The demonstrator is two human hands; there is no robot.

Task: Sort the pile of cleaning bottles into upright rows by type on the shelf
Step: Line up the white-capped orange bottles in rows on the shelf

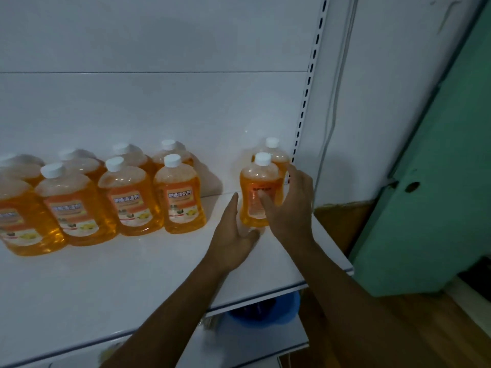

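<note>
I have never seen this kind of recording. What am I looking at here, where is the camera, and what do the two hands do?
There is no machine: a person works with bare hands, and one camera on their head looks forward and down. The white shelf carries upright orange bottles with white caps, a group on the left and two at the right end. The right hand curls round the front bottle of that pair. The left hand lies with straight fingers against its lower side. Another bottle stands just behind it.

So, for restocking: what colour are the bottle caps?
White caps, clearest in the head view.
</note>
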